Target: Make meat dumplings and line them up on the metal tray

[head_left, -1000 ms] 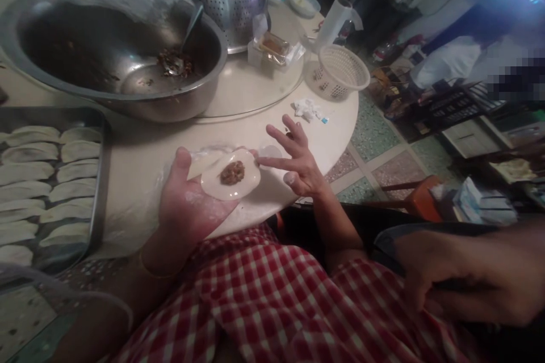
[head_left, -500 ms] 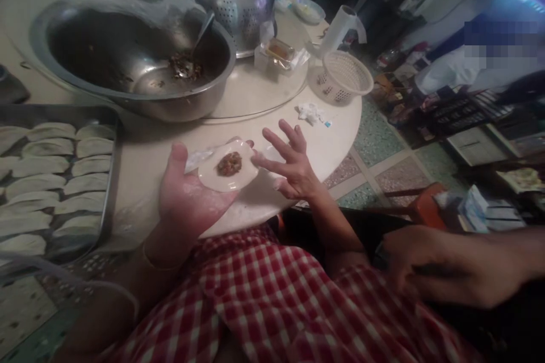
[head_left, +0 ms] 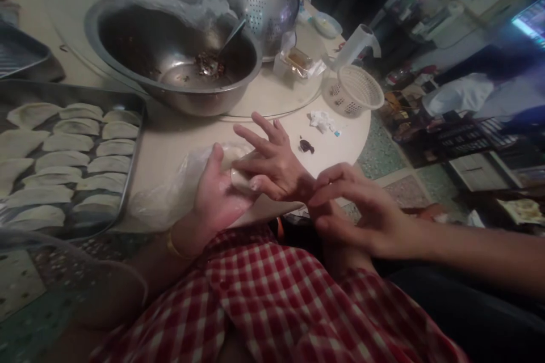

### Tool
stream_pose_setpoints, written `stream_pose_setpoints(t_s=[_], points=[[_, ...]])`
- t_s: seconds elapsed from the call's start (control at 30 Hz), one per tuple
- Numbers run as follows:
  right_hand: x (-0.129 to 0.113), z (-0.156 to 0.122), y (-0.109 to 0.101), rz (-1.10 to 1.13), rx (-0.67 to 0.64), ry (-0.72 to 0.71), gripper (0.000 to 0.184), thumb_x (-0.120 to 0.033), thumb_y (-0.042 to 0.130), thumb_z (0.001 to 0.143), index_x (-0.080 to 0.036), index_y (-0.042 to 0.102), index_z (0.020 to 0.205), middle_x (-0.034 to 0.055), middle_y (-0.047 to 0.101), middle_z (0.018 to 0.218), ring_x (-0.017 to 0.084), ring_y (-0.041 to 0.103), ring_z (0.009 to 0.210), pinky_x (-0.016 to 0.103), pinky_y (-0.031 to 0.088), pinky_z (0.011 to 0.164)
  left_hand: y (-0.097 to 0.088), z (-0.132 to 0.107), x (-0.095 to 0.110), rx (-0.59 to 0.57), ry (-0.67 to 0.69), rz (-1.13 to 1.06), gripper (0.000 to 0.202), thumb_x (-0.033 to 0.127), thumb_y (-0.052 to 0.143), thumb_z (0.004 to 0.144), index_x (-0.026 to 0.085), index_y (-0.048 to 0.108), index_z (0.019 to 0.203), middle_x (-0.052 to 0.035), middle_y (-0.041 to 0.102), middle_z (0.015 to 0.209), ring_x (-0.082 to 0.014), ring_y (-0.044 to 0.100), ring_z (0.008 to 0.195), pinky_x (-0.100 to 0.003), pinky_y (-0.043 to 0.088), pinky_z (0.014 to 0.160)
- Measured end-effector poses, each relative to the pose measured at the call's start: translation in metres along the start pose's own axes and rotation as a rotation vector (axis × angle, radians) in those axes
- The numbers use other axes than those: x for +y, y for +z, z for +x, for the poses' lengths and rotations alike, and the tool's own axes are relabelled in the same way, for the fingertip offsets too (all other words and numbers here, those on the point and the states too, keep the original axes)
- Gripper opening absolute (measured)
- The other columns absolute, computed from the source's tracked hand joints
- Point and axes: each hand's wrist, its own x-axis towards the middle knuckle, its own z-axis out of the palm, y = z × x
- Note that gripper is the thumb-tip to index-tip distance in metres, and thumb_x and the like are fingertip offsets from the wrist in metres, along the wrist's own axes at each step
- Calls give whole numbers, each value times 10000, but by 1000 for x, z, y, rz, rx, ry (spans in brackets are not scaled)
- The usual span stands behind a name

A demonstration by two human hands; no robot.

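My left hand [head_left: 215,195] lies palm up over the table's edge and cups a round dumpling wrapper [head_left: 238,179]. Only a pale edge of the wrapper shows. My right hand [head_left: 272,164] lies across it, thumb and forefinger pinching its rim while the other fingers fan out. The filling is hidden under that hand. Another person's hand [head_left: 361,212] reaches in from the right and touches my right wrist.
A metal tray [head_left: 137,142] of several folded dumplings sits at the left. Behind my hands stand a steel bowl [head_left: 179,99] with filling and a spoon, a colander [head_left: 264,0], a white basket [head_left: 357,91], a crumpled tissue [head_left: 321,120] and a plastic sheet [head_left: 166,198].
My right hand has moved from beside the wrapper onto it, covering the filling. The other person's hand has come up from the lower right to my right wrist. The view has shifted.
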Motion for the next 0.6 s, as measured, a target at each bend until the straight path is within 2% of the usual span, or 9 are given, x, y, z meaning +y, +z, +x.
stream_pose_setpoints(t_s=[0.07,0.2,0.37,0.5,0.6], points=[[-11,-26,-15,18,-33,-69,143,-277,651,864,-234,676,998,41,656,1011,163,636,989,349,524,887,1,-1,4,16,-35,11,672,656,257,951,166,502,1342,-93,687,1151,-263,641,1147,-401,551,921],[-12,-49,-20,-32,-13,-53,199,-216,668,849,-233,632,1044,57,570,1079,184,572,1042,363,493,881,1,-5,13,26,4,-18,689,679,250,934,181,527,1321,-94,667,1238,-313,552,1290,-501,474,1034],[-12,-41,-12,-56,-19,-3,249,-209,681,840,-250,611,1075,63,498,1180,209,499,1158,391,454,994,-2,-7,21,75,156,-42,632,619,319,944,145,578,1272,-108,692,1219,-283,501,1351,-431,408,1114],[-15,-32,-5,-25,-18,-66,306,-182,673,845,-250,579,1129,67,498,1239,214,470,1217,432,402,1099,-3,-5,23,-7,168,-76,620,607,305,947,176,536,1328,-97,696,1228,-297,483,1369,-483,398,1119],[-11,-31,3,17,12,-34,345,-223,674,855,-270,562,1178,73,498,1263,241,443,1277,499,370,1137,-6,-4,24,-53,163,-80,617,611,323,937,216,500,1376,-81,680,1270,-302,476,1376,-489,414,1107]])
